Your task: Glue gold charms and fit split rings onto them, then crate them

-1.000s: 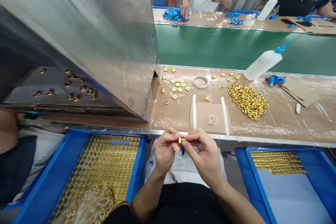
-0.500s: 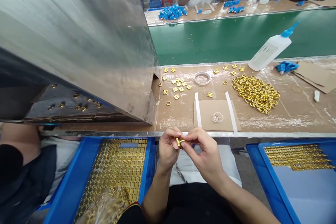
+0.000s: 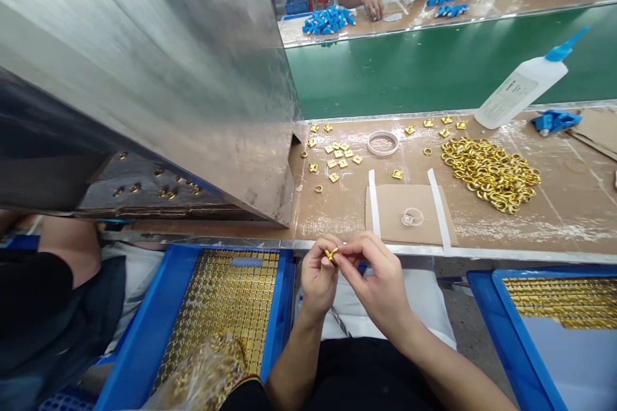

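Observation:
A small gold ring [image 3: 331, 255] is pinched between both hands just off the bench's front edge. My left hand [image 3: 318, 276] is closed on one side of it. My right hand [image 3: 373, 273] grips the other side with thumb and fingertips. Fingers hide part of the ring. Beyond them lies a cardboard square [image 3: 390, 205] fixed with white tape strips, with a small clear round dish [image 3: 412, 217] on it. Several square gold pieces [image 3: 339, 154] lie scattered on the bench, and a heap of gold rings [image 3: 491, 173] is at the right.
A metal housing [image 3: 231, 109] rises at the left. A glue bottle [image 3: 520, 90] and a white tape roll [image 3: 383, 143] stand on the bench. Blue trays of gold pieces flank me, left [image 3: 285, 295] and right [image 3: 511, 334]. Across the green belt [image 3: 409, 64] a person works with blue parts [image 3: 329, 20].
The ring has turned between my fingers, and both hands stay together. The view has shifted slightly left. The person opposite has lowered one hand to the table.

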A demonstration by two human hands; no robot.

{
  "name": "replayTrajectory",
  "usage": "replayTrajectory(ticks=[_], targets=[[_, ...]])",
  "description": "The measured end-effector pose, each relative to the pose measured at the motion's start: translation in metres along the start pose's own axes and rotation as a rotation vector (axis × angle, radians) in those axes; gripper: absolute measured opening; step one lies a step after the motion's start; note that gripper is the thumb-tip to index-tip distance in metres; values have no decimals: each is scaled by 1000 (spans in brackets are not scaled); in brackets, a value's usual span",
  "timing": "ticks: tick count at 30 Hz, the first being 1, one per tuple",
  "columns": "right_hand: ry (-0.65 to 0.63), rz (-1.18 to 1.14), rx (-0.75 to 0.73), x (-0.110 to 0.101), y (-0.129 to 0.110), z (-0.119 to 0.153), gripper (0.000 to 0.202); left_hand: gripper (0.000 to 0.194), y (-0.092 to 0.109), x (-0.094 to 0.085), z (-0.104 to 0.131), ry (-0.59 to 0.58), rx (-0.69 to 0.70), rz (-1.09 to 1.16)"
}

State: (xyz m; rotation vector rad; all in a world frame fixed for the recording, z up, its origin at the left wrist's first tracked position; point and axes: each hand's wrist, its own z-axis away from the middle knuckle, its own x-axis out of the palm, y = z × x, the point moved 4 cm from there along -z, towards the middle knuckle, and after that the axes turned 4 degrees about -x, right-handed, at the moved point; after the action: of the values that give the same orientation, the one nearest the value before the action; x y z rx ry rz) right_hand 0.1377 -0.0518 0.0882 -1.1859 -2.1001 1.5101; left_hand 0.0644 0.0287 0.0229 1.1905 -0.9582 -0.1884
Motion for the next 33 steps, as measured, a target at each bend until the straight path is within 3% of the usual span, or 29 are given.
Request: replayTrajectory(ticks=[8,18,33], targets=[[-25,21,21,2,3,3,10,45,-3,6,1,28,-185,201],[-39,-5,-83,-2,-4,9,19,58,2,15,1,-9,-336,313],[-16,74,-94,-1,-3,12,17,49,5,18,8,11,-344,323]])
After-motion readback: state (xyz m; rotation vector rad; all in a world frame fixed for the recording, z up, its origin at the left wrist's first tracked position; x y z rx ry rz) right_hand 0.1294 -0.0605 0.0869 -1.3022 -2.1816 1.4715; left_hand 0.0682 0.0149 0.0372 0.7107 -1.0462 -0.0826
